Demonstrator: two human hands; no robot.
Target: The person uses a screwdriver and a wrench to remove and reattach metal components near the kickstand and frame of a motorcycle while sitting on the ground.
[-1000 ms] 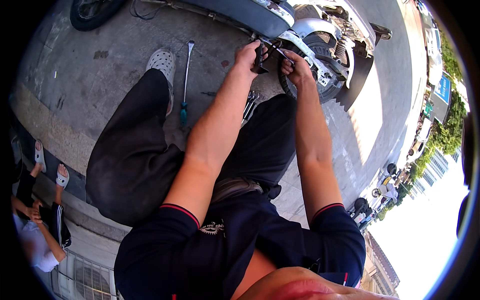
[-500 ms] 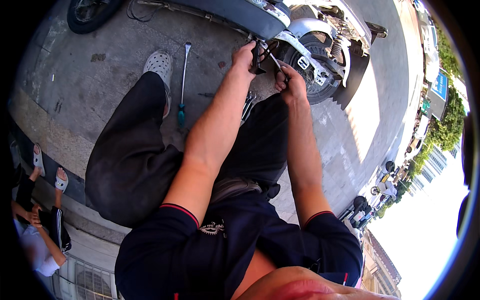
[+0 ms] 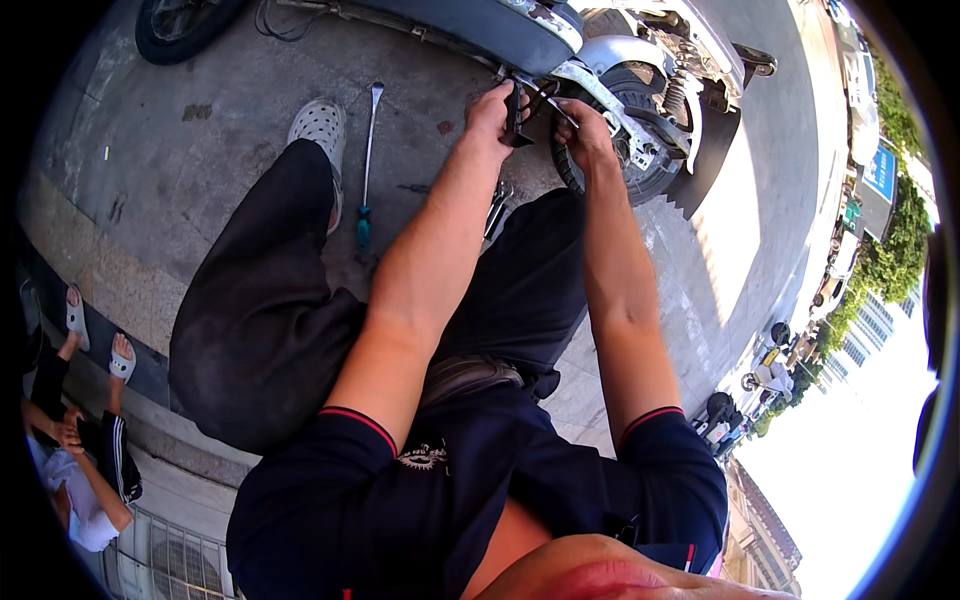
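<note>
My left hand (image 3: 492, 115) is closed on a black part (image 3: 517, 132) just below the edge of the scooter's dark body panel (image 3: 500, 35). My right hand (image 3: 585, 130) grips a slim metal tool (image 3: 545, 98) that reaches up-left toward that part, where a dark loop, perhaps cable, also shows; its tip is too small to make out. Right of my hands are the rear wheel (image 3: 645, 180) and a silver-white bracket (image 3: 635, 140). A long screwdriver (image 3: 369, 150) with a teal handle lies on the ground to the left, and several metal tools (image 3: 500, 205) lie partly hidden by my left arm.
The scooter's other wheel (image 3: 185, 35) is at top left. My leg and grey clog (image 3: 315, 125) rest on the pavement. Another person (image 3: 90, 480) sits at lower left beside a step. Parked scooters (image 3: 770, 380), cars and trees line the street at right.
My right hand dipped down and left half a second ago and is now higher and further right again, still on the tool. My left hand has stayed almost in place.
</note>
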